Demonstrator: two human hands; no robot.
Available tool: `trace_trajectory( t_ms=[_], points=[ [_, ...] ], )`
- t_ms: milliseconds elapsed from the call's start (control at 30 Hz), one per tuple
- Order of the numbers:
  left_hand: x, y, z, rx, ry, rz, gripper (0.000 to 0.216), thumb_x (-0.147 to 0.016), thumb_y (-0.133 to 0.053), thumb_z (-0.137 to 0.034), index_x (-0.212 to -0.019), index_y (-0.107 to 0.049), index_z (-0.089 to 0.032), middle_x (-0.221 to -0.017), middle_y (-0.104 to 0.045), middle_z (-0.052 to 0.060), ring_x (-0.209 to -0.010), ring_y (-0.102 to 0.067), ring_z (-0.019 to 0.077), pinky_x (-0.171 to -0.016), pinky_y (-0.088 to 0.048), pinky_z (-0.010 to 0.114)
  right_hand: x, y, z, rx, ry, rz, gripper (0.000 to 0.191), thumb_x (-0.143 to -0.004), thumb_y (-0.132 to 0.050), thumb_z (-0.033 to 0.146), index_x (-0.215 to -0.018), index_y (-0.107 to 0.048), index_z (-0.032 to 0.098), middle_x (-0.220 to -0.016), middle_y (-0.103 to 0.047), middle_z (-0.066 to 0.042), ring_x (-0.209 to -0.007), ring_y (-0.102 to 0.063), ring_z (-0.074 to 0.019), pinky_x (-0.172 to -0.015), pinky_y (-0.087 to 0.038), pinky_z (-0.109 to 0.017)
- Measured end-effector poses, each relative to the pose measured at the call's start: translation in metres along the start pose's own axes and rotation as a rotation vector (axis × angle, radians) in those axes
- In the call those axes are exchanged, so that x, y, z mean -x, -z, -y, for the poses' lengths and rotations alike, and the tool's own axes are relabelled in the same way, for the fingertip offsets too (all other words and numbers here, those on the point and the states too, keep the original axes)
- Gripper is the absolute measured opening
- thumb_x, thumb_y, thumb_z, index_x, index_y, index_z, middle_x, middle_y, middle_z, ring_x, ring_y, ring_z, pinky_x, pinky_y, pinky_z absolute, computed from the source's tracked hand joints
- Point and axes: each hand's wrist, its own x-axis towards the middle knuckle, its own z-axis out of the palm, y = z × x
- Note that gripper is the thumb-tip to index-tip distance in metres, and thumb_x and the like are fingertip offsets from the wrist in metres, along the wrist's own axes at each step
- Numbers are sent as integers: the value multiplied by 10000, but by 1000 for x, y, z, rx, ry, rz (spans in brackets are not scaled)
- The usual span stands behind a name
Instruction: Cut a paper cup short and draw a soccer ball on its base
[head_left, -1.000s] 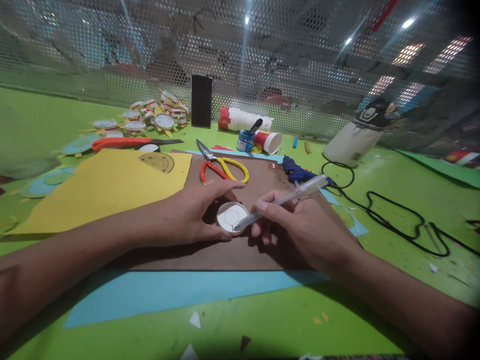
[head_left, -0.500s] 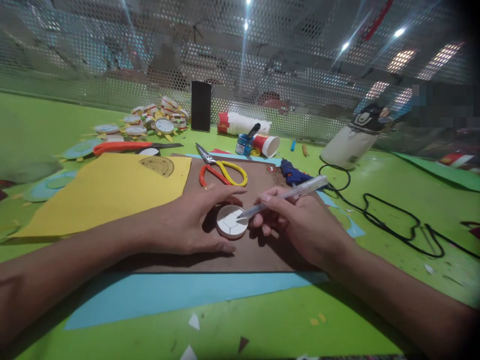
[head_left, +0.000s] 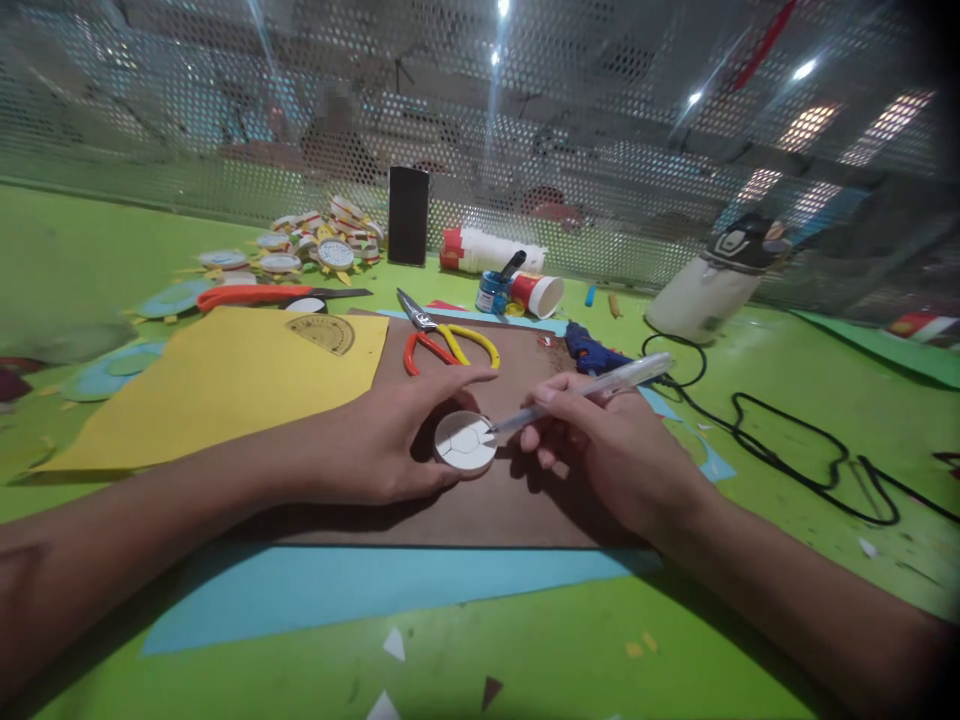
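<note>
A small round white disc (head_left: 465, 443) with thin dark lines forming part of a hexagon pattern lies on a brown board (head_left: 442, 515). My left hand (head_left: 390, 435) curves round its left side, thumb against the near rim and index finger stretched out beyond the far side; the other fingers are mostly hidden. In my right hand (head_left: 592, 430) is a clear-barrelled pen (head_left: 600, 385), pinched between thumb and fingers. Its dark tip is at the disc's right part; whether it touches, I cannot tell. Scissors (head_left: 448, 340) with one red and one yellow handle lie just beyond my left hand.
Yellow paper (head_left: 225, 390) with a protractor (head_left: 322, 334) lies left, near an orange-handled cutter (head_left: 255, 296) and a pile of decorated discs (head_left: 334, 253). Behind stand a phone-like dark slab (head_left: 409, 215) and a blue jar (head_left: 493, 294). A blue glue gun (head_left: 592, 352), black cord (head_left: 787, 425) and bottle (head_left: 701, 295) are right.
The disc has turned, so its lines point differently. My left thumb has drawn in against its rim. The pen tip has shifted slightly right, and the whole view has moved a little.
</note>
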Motion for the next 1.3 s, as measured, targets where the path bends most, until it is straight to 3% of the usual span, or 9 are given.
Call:
trace_trajectory(
  t_ms=[200, 367, 533, 667, 800, 900, 1067, 1200, 1300],
  points=[
    [0, 1, 4, 71, -35, 50, 778, -777, -633, -169, -1466, -282, -250, -1310, -579, 63, -1187, -555, 226, -1043, -411, 366, 1, 0, -1, -4, -10, 52, 146, -835, -646, 280, -741, -625, 170, -600, -673, -6, -481, -565, -101, -476, -491, -211],
    [1, -2, 7, 53, 23, 21, 888, -713, -759, -331, -1465, -292, -271, -1345, -543, 75, -1229, -520, 268, -1053, -403, 411, 2, -1, 0, 111, 17, 62, 181, -862, -616, 283, -723, -614, 168, -595, -666, -11, -495, -574, -94, -487, -455, -196],
    [-2, -6, 8, 16, 45, -28, 868, -730, -743, -388, -1462, -293, -266, -1236, -594, 77, -1100, -594, 259, -946, -472, 400, 1, -2, 0, 143, 33, 64, 186, -865, -601, 271, -711, -609, 168, -602, -664, -14, -502, -578, -96, -504, -455, -206],
    [-1, -1, 7, 64, -49, 36, 771, -806, -644, -274, -1473, -257, -242, -1243, -619, 62, -1137, -583, 225, -1000, -441, 361, 0, -1, -2, 110, 11, 72, 173, -861, -612, 281, -727, -606, 172, -610, -669, -19, -510, -585, -107, -498, -463, -214],
    [5, 4, 8, 78, -82, 92, 829, -741, -607, -132, -1481, -266, -285, -1404, -528, 47, -1257, -512, 253, -1071, -393, 374, 0, 1, -3, 76, -5, 57, 160, -846, -646, 308, -765, -625, 171, -618, -681, -20, -508, -583, -104, -472, -456, -197],
    [8, 2, 8, 85, -50, 56, 864, -745, -674, -256, -1493, -246, -311, -1488, -433, 54, -1325, -444, 295, -1102, -360, 426, 0, 3, -2, 71, 13, 46, 171, -853, -645, 326, -776, -631, 174, -612, -684, -17, -501, -577, -98, -471, -452, -189],
    [3, -6, 2, -16, 32, 16, 1071, -631, -791, -545, -1500, -236, -256, -1424, -462, 138, -1285, -455, 339, -1055, -392, 496, 0, 3, -2, 109, 22, 35, 192, -859, -634, 349, -763, -622, 183, -615, -685, -21, -531, -602, -116, -493, -458, -207],
    [0, -5, 2, -15, 60, 9, 957, -715, -759, -408, -1498, -230, -261, -1322, -556, 116, -1210, -532, 298, -1014, -431, 456, 0, 1, -2, 130, 24, 24, 189, -860, -627, 314, -736, -618, 173, -598, -674, -18, -494, -575, -102, -493, -459, -206],
    [1, 2, 3, 49, -20, 67, 871, -793, -673, -290, -1511, -180, -274, -1310, -590, 70, -1224, -540, 251, -1036, -422, 399, 0, 1, -2, 101, 19, 46, 178, -858, -632, 310, -748, -626, 169, -604, -675, -14, -489, -568, -94, -487, -459, -195]
  ],
)
